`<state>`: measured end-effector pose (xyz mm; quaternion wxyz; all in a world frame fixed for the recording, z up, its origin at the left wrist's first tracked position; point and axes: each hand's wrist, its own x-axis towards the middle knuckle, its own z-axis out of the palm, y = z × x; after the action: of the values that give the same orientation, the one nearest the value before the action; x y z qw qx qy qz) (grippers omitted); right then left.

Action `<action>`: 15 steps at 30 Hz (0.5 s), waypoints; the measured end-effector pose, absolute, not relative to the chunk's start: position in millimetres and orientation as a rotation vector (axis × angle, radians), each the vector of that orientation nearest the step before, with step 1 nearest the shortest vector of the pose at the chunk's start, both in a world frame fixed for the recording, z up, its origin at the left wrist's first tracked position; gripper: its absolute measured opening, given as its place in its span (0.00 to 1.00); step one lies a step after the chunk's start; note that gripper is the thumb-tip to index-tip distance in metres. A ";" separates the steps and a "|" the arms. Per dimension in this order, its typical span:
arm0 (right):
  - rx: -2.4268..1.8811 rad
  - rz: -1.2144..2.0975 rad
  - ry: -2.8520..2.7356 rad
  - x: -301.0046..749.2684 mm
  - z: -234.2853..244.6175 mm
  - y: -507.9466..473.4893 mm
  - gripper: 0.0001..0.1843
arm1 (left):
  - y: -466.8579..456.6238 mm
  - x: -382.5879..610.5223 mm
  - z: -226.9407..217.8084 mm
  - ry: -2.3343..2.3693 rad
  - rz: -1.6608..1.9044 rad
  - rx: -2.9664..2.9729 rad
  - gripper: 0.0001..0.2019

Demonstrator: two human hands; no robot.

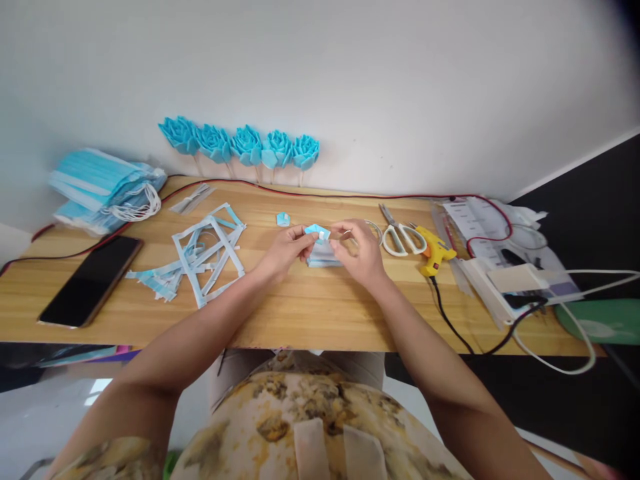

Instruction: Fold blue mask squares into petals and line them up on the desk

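Note:
My left hand [289, 252] pinches a small folded blue petal [317, 231] with a white patch on it, just above the middle of the table. My right hand [359, 252] is at the petal's right side, its thumb and forefinger curled close together; whether they hold anything is hard to make out. Under both hands lies a small stack of pale blue fabric pieces [324, 256]. Another folded petal [283, 219] rests on the wood behind my left hand.
Several blue fabric roses [247, 145] on sticks lean on the wall. Face masks [100, 183] are piled at left, near a phone [93, 280] and cut mask strips [200, 250]. Scissors [400, 235], a yellow glue gun [436, 252] and a white power strip [493, 290] lie at right.

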<state>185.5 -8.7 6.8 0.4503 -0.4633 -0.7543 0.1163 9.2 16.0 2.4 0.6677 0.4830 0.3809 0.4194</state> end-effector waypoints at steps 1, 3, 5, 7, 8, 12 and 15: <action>-1.131 0.203 -1.912 185.2 7.3 -8.7 0.12 | 15.9 9.3 2.4 0.857 0.948 1.085 0.14; -1.093 0.071 -1.982 184.0 7.3 -8.6 0.12 | 15.4 9.5 3.1 0.848 0.946 1.082 0.14; -1.062 0.006 -2.004 182.3 6.6 -8.4 0.09 | 14.5 9.7 4.3 0.845 0.935 1.102 0.14; -1.056 0.013 -1.972 180.3 5.6 -8.7 0.05 | 13.6 9.8 5.4 0.854 0.920 1.133 0.14; -1.064 0.051 -1.938 179.3 5.1 -9.0 0.04 | 13.2 9.9 5.7 0.860 0.914 1.149 0.14; -1.111 0.438 -1.728 175.6 1.4 -9.5 0.02 | 12.7 10.5 5.3 0.880 0.926 1.182 0.14; -1.141 0.709 -1.557 175.6 -2.2 -7.3 0.04 | 13.8 9.9 4.9 0.890 0.944 1.193 0.13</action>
<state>175.6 -7.3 -2.2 0.5164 -0.4750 -0.6484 0.2953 9.9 13.8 4.9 0.6360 0.5224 0.3898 0.4132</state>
